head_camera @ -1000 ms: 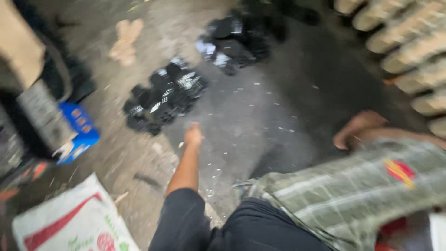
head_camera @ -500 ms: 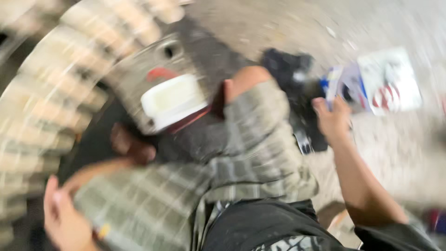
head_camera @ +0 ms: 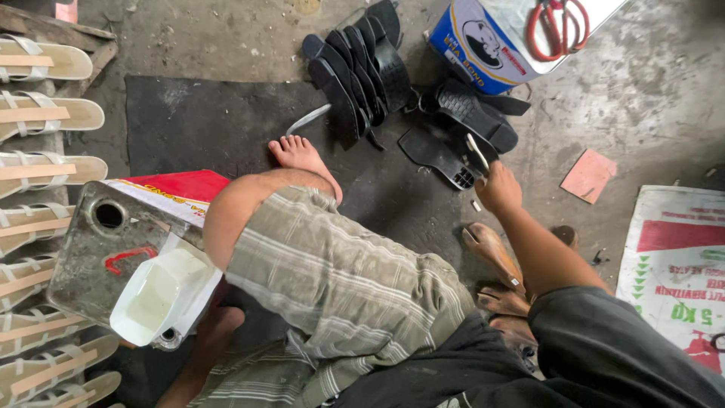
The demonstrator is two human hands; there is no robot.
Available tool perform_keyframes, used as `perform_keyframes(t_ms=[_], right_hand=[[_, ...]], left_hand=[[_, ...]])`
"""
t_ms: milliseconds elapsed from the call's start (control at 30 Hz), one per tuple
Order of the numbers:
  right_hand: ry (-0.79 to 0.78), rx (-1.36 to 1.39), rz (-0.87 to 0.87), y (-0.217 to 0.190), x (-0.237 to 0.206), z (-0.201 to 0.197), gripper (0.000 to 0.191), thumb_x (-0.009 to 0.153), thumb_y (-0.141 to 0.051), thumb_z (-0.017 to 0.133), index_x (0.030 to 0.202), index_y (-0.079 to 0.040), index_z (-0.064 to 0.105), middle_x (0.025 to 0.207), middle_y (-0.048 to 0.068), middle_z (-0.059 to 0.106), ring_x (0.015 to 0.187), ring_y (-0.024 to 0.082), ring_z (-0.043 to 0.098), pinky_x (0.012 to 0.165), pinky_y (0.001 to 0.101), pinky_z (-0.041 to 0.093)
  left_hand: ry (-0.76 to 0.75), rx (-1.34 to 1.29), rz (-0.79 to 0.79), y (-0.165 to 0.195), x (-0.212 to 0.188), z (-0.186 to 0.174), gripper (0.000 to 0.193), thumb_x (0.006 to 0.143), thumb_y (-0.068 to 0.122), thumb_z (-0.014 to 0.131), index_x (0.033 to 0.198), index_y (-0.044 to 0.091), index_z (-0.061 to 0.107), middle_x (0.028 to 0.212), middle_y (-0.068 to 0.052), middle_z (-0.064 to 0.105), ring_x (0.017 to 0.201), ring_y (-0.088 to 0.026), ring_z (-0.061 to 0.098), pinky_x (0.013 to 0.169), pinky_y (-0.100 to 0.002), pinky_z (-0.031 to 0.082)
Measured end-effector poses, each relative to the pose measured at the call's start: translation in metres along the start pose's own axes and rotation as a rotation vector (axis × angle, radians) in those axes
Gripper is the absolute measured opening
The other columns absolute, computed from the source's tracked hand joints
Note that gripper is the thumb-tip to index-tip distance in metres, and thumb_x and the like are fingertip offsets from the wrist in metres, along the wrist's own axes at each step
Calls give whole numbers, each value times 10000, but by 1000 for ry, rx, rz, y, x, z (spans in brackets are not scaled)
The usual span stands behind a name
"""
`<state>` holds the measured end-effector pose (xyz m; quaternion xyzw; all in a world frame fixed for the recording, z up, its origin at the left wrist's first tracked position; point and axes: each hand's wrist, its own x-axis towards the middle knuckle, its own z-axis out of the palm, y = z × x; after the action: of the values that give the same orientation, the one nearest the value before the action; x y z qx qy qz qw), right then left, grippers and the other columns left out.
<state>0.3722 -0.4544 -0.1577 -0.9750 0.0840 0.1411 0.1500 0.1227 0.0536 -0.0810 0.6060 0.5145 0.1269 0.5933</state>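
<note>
Your right hand (head_camera: 497,189), which half a second earlier hung open over the floor, had closed on a flat black rubber sole (head_camera: 442,155), fingers pinching its near edge. Just beyond the grip stood the stacked black soles (head_camera: 362,64). Your left hand was out of view.

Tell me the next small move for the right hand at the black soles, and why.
Probably draw the right hand back toward the lap, lifting the black sole clear of the floor. The hand already grips a thin pale tool at that sole's edge, and the sole lies apart from the stacked soles. The left hand is out of view.
</note>
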Motion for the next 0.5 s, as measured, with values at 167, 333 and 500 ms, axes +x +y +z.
perform_keyframes(t_ms=[167, 333, 500], right_hand=[[-159, -57, -89, -18, 29, 21, 431, 806, -262, 802, 1074, -48, 540, 1118, 183, 655, 1106, 401, 607, 874, 517, 517], [-28, -16, -235, -21, 29, 48, 717, 641, -230, 898, 1178, 11, 486, 1164, 207, 591, 1097, 411, 571, 833, 488, 524], [-89, 39, -124, -16, 32, 63, 528, 743, -234, 884, 1061, -5, 530, 1061, 189, 627, 1028, 404, 609, 838, 484, 526]], left_hand=[[-43, 56, -83, -21, -1, 28, 363, 1152, 215, 572, 1446, 4, 593, 1320, -118, 653, 1160, -155, 613, 1041, -283, 474], [-28, 94, -140, -27, -8, 33, 361, 1148, 215, 574, 1439, 3, 596, 1311, -117, 656, 1153, -155, 616, 1035, -282, 475], [0, 116, -184, -32, -13, 26, 358, 1144, 215, 577, 1432, 2, 599, 1301, -117, 659, 1146, -155, 618, 1030, -280, 477]])
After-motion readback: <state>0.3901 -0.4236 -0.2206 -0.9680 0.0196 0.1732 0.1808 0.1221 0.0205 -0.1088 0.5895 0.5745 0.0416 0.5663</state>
